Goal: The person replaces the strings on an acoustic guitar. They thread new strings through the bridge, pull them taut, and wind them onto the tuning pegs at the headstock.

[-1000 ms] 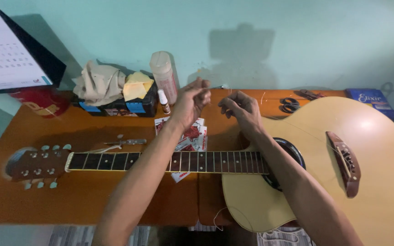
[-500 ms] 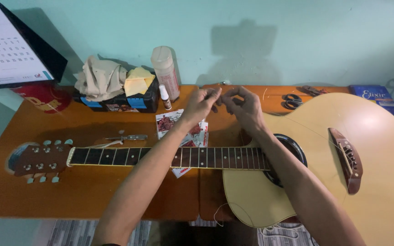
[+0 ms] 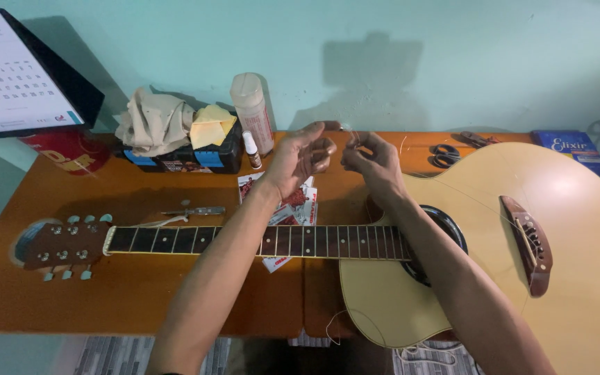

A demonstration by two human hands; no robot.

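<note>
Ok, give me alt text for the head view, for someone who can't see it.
Both hands, left hand and right hand, are raised together above an acoustic guitar lying flat on an orange table, pinching what looks like a thin guitar string. Behind them stand a spray can, cloths on a black box, and scissors.

Bare table (image 3: 140, 292) left; guitar (image 3: 494, 229) right, bottles (image 3: 253, 114) block wall side.

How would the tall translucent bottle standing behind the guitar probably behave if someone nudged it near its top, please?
The bottle is tall and narrow on a small base, so it would likely tip rather than slide. It looks like light plastic. Once down, its round body would probably roll toward the small dropper bottle.
</note>
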